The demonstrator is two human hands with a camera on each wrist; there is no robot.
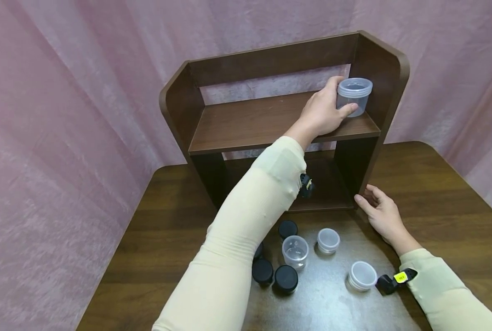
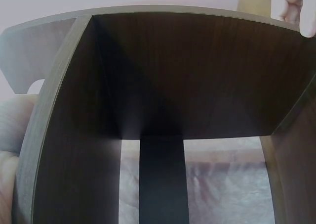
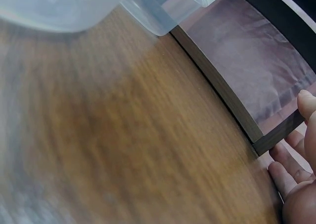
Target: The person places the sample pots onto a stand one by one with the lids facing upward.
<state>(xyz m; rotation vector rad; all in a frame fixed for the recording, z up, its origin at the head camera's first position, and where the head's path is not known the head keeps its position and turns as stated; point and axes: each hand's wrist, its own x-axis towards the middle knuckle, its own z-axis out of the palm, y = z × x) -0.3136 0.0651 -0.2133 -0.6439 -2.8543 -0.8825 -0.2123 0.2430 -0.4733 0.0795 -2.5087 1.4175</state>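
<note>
My left hand (image 1: 322,110) grips a clear plastic tub (image 1: 354,94) with a ribbed rim. Fingers lie behind the tub and the thumb across its front, at the right end of the upper board of a dark brown two-tier shelf (image 1: 246,117). Whether the tub's base touches the board cannot be told. Low on the shelf's right side panel (image 1: 380,78), my right hand (image 1: 382,218) holds the panel's front edge. In the right wrist view the thumb is inside the edge (image 3: 279,132) and the other fingers are outside. The left forearm hides part of the lower tier.
On the wooden table (image 1: 163,220) before the shelf stand several black-lidded jars (image 1: 286,278), a clear jar (image 1: 295,252) and two small translucent tubs, one nearer the shelf (image 1: 328,241) and one by the right wrist (image 1: 362,276). A pink curtain (image 1: 84,115) hangs behind.
</note>
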